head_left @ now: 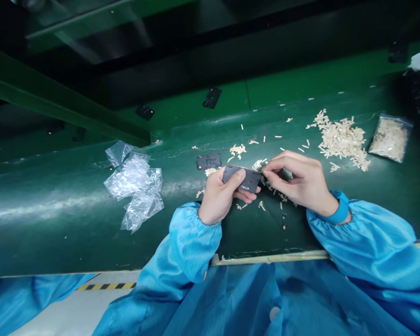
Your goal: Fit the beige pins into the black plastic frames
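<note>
My left hand (220, 195) grips a dark grey flat plastic part (242, 178) just above the green belt, thumb on its face. My right hand (298, 179) is pinched at the part's right edge, fingers pressed together on something too small to name. A second dark flat part (209, 161) lies on the belt just behind my left hand. Small beige pieces (238, 150) are scattered around both hands. Both arms wear blue sleeves.
A heap of beige pieces (343, 138) and a clear bag of them (390, 138) lie at the right. Empty crumpled clear bags (136, 184) lie at the left. Two dark parts (212, 97) rest farther back. The belt's front edge (283, 256) runs under my forearms.
</note>
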### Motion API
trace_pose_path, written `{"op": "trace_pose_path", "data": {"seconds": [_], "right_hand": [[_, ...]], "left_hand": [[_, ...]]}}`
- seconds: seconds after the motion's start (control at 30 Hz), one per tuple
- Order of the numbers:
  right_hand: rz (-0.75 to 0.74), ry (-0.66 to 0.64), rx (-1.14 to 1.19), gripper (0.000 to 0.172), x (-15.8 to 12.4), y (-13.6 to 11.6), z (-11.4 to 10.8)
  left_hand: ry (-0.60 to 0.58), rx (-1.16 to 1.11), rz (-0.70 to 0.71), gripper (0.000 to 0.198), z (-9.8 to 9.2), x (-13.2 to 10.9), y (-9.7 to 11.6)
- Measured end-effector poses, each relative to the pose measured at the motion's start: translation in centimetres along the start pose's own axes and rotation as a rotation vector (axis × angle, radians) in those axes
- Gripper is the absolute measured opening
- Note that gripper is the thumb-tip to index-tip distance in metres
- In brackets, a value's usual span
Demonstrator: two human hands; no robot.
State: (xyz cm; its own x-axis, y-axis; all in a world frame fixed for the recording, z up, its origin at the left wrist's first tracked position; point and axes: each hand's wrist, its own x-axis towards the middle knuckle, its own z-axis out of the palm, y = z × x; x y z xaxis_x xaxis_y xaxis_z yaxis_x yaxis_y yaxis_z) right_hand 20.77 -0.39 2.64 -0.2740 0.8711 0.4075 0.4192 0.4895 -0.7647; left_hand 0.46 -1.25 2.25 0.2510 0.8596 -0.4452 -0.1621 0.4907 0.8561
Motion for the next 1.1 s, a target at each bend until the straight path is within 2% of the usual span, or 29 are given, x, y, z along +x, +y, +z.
{"op": "trace_pose_path", "data": {"seconds": [0.5,0.77,0.87,0.93,1.03,1.1], "right_hand": [[-0.104,0.089,-0.116,0.019,-1.5,-0.2,1.3],[-0.239,0.128,-0.332,0.03,-2.4,0.4,2.1],[-0.275,0.101,-0.331,0.033,-2.5,0.6,2.2],[-0.256,0.083,-0.261,0.032,-2.3,0.4,2.0],[-0.106,0.101,-0.119,0.032,-1.7,-0.1,1.5],[-0.03,0.08,-0.049,0.038,-1.4,-0.5,1.5]], "left_hand": [[0.091,0.047,0.14,0.04,0.6,-0.4,-0.4],[0.155,0.078,0.18,0.043,1.0,-0.5,-0.3],[0.184,0.055,0.201,0.043,0.8,-0.3,-0.4],[0.196,0.047,0.207,0.044,0.6,-0.2,-0.5],[0.195,0.053,0.196,0.045,0.4,-0.1,-0.5],[0.182,0.051,0.2,0.044,0.5,-0.1,-0.6]]}}
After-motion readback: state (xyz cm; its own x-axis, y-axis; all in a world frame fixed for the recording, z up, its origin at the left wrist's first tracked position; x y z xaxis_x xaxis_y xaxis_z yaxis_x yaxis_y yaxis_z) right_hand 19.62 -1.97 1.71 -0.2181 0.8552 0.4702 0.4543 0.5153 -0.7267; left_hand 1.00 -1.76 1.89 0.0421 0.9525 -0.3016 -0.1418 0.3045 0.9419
